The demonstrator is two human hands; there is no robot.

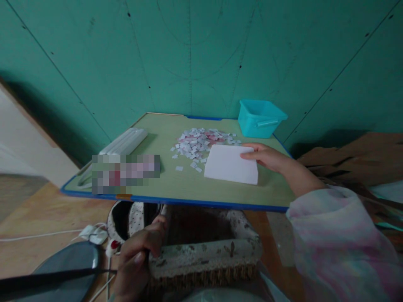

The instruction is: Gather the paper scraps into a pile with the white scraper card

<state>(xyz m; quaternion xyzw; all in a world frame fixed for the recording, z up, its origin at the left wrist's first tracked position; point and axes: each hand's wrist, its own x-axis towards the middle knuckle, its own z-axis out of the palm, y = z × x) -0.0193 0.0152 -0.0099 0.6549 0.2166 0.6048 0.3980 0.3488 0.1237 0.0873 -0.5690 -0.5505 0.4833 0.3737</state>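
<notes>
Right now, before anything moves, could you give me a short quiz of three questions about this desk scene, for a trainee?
1. True or false: the right hand touches the white sheet.
2. Which thing stands at the far right corner of the board? A) a red cup B) a blue tub C) a green bottle
3. Fill in: the pile of small paper bits lies to the ____ of the sheet, as the camera sees it.

Key:
1. True; the fingers rest on its right edge.
2. B.
3. Left, and a little farther back.

The left hand is below the board, gripping something dark, too unclear to name.
</notes>
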